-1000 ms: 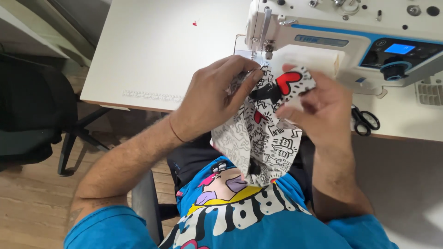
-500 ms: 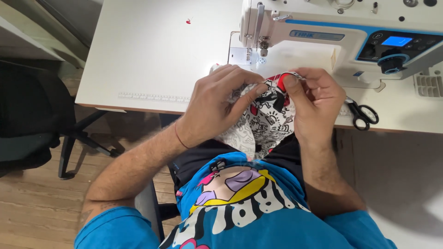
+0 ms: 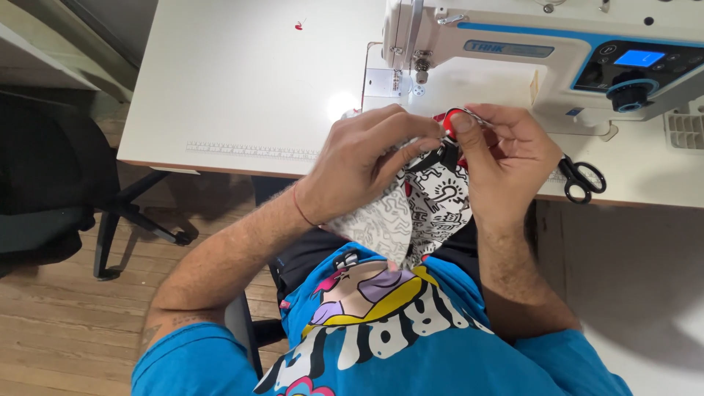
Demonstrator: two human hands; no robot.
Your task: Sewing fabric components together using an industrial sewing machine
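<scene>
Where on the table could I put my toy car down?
The white table is bare left of the sewing machine, apart from a tiny red speck. It is crowded by the hands, the printed fabric and the scissors.

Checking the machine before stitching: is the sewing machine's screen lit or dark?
Lit. The small screen on the sewing machine glows bright blue against its dark control panel, just above the round dial.

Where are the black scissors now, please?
In the head view, the black scissors lie on the white table at the right, just beyond the right hand, below the sewing machine.
</scene>
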